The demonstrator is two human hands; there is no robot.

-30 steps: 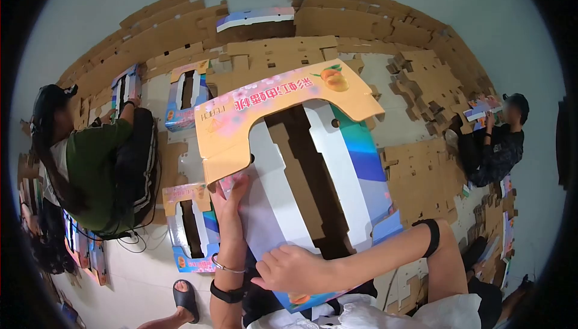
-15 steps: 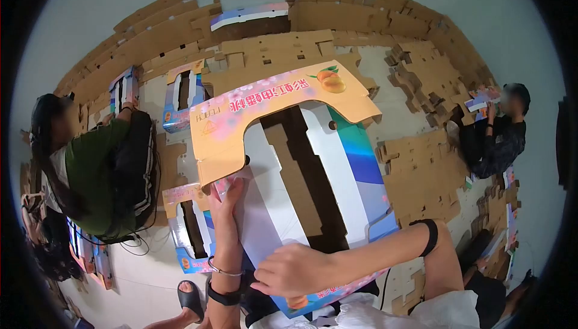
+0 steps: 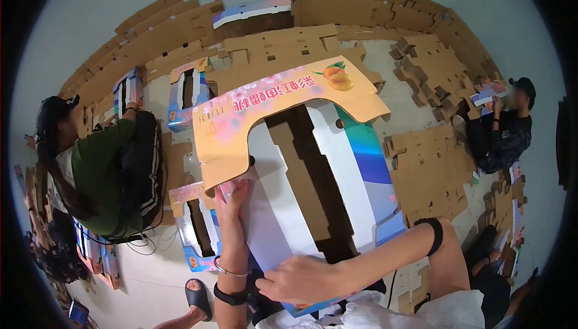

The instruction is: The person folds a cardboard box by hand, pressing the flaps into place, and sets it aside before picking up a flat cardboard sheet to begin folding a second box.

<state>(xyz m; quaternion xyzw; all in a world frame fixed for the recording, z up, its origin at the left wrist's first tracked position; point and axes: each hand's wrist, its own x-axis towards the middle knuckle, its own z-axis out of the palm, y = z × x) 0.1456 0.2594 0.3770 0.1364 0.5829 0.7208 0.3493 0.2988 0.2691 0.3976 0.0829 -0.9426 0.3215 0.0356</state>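
A printed fruit carton (image 3: pixel 355 199) lies tilted across my lap, its orange end panel with peach pictures and pink lettering standing at the far side. A long slot between its white flaps shows brown cardboard inside. My left hand (image 3: pixel 232 199) is closed on the carton's left edge, just under the corner of the orange panel; a small shiny, pinkish bit shows by its fingertips. Across the near end lies my right forearm, with my right hand (image 3: pixel 295 279) curled on the carton's near left part. Its fingertips are partly hidden.
Similar cartons stand on the floor at the left, one close by (image 3: pixel 198 226) and one farther off (image 3: pixel 188 97). Flat brown cardboard (image 3: pixel 430 169) covers the floor at right, with stacks along the wall. One person sits left (image 3: pixel 99 172), another right (image 3: pixel 506 124), handling a printed piece.
The view has shifted slightly, so the surroundings sit a little farther right. Both hands keep nearly the same places on the carton.
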